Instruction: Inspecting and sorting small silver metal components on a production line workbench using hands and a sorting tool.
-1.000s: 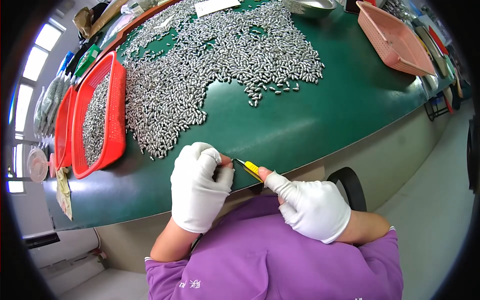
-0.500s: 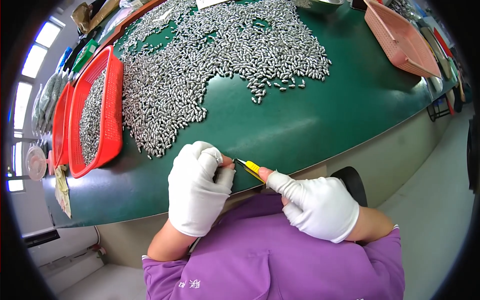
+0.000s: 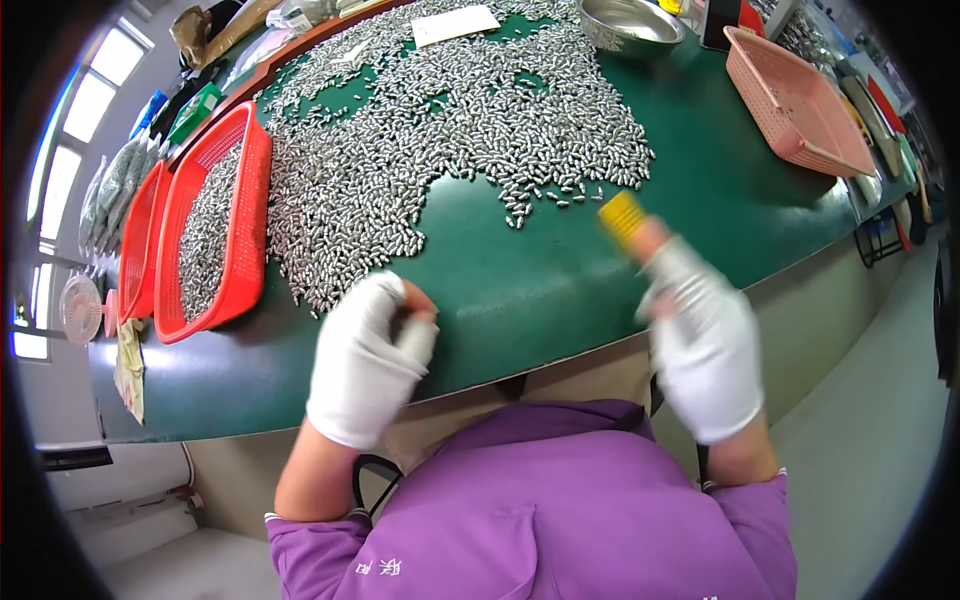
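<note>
My left hand [image 3: 372, 362], in a white glove with bare fingertips, is held over the near edge of the green table [image 3: 520, 320]. Its fingers are curled and pressed together; whatever they may hold is hidden. My right hand [image 3: 705, 345], gloved the same way and blurred by motion, is raised out to the right. It grips a yellow-handled cutter knife [image 3: 622, 220], which points up and left toward the pile; the blade cannot be made out. Ahead of both hands lies a broad heap of small silvery metal parts [image 3: 470, 130], each short and rounded with a narrower end.
On the left stands a red plastic basket [image 3: 262, 230] partly filled with the same parts, beside another red basket [image 3: 140, 250]. A pink basket [image 3: 785, 110] sits at the far right. Near the back are a metal bowl [image 3: 630, 28] and a white paper [image 3: 455, 25].
My right hand has swung up and to the right with the cutter knife, away from my left hand. My left hand has shifted slightly left and up, its fingers still closed.
</note>
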Available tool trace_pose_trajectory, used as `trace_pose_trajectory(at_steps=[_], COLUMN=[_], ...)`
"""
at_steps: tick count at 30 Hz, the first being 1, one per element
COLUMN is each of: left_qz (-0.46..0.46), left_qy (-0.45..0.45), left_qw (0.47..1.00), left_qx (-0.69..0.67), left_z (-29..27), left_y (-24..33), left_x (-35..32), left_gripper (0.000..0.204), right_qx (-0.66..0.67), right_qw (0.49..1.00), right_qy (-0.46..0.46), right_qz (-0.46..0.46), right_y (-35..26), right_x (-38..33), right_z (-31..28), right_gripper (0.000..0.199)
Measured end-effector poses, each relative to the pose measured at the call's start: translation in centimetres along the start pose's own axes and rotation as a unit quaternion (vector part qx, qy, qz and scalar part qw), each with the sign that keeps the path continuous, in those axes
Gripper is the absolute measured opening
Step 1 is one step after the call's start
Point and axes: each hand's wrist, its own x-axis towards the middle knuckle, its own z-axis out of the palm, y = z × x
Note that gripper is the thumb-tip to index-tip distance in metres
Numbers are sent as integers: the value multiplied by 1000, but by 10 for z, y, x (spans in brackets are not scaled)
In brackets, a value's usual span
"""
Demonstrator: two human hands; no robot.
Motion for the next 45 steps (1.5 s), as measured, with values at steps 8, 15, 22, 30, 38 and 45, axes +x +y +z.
trace_pose_trajectory(at_steps=[8,15,22,30,38,45], left_qz=[-63,-38,-68,-114,-196,-163], left_qy=[62,43,23,-10,-91,-157], left_qw=[974,899,866,746,801,812], left_qx=[-209,-435,-495,-656,-558,-538], left_z=[-41,-35,-23,-24,-23,-18], left_y=[-9,-63,-59,-63,-39,-41], left_x=[73,86,85,79,68,65], left_gripper=[9,18,9,18,18,25], right_qx=[-360,-168,-92,-132,232,424], right_qw=[922,954,906,884,926,856], right_qy=[106,117,-128,-212,-148,-278], right_qz=[92,-219,-393,-394,-258,-99], right_y=[113,22,-56,-60,-54,-55], right_x=[70,92,133,151,152,144], right_z=[-31,13,86,103,89,92], right_gripper=[39,24,9,10,14,15])
